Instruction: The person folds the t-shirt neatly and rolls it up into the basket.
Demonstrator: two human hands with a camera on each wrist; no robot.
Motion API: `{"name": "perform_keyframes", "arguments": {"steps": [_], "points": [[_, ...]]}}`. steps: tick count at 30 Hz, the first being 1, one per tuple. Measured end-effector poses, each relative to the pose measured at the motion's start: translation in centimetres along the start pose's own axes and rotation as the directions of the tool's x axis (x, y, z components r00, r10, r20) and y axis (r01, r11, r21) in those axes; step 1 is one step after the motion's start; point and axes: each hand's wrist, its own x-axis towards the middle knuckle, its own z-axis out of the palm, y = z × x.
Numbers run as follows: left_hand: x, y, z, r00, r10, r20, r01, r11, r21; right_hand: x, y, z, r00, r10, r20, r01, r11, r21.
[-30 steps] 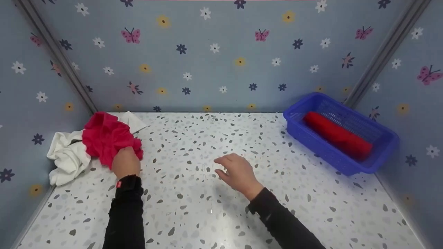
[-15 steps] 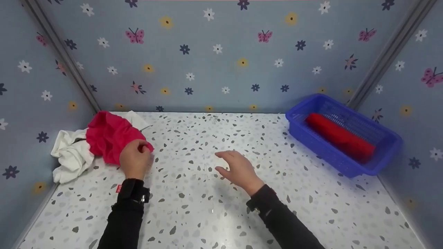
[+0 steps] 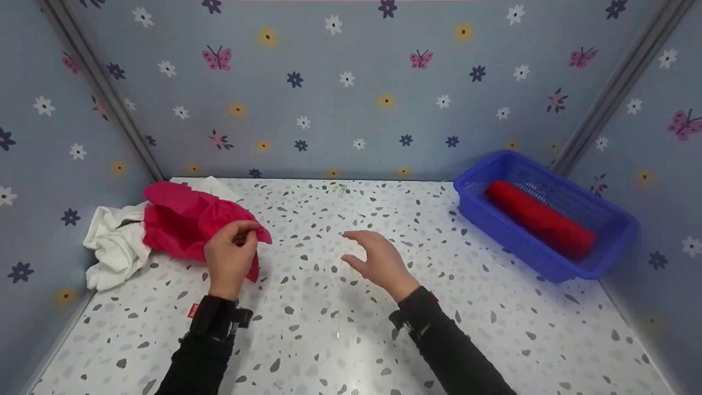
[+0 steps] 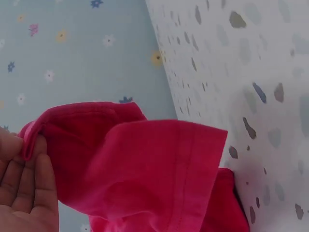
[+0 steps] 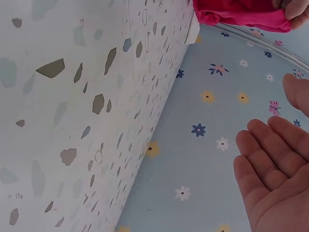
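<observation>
My left hand (image 3: 231, 258) pinches the edge of a bright pink garment (image 3: 181, 225) between thumb and fingers. In the left wrist view the garment (image 4: 145, 164) shows a stitched hem, and one fold is gripped at the left; its exact kind cannot be told. Part of it drapes below the hand, the rest lies bunched on the table. Crumpled white cloth (image 3: 118, 249) lies left of it, with another white corner behind. My right hand (image 3: 381, 263) hovers over the middle of the table, thumb apart from relaxed fingers, touching nothing.
A blue plastic basket (image 3: 496, 236) stands at the right against the walls, with a rolled red cloth (image 3: 537, 219) inside. Flower-patterned panels (image 3: 329, 82) enclose the speckled white table (image 3: 329, 307) at the back and both sides.
The left hand has moved right and turned, drawing the pink garment's edge to the right and spreading it. The right hand has barely moved.
</observation>
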Motion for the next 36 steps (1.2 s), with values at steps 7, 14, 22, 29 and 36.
{"name": "perform_keyframes", "arguments": {"steps": [7,14,22,29,36], "points": [[-1.0,2.5,0.7,0.999,0.003,0.047,0.006,0.981,-0.194,-0.2,0.3,-0.1,0.999,0.032,-0.017,-0.031,0.999,0.032],[-2.0,4.6,1.3,0.995,0.032,0.089,0.001,0.938,-0.345,-0.3,0.9,0.4,0.999,0.037,-0.022,-0.035,0.996,0.08],[-3.4,7.0,1.7,0.987,0.034,0.158,0.044,0.885,-0.463,-0.1,0.8,0.8,0.999,0.048,0.005,-0.048,0.979,0.199],[-4.4,8.2,2.0,0.971,0.04,0.237,0.088,0.858,-0.506,0.2,0.4,1.2,0.997,-0.072,-0.02,0.074,0.981,0.178],[-5.1,9.1,2.1,0.954,0.087,0.286,0.09,0.828,-0.554,0.4,0.5,1.6,0.997,-0.076,-0.017,0.078,0.981,0.178]]}}
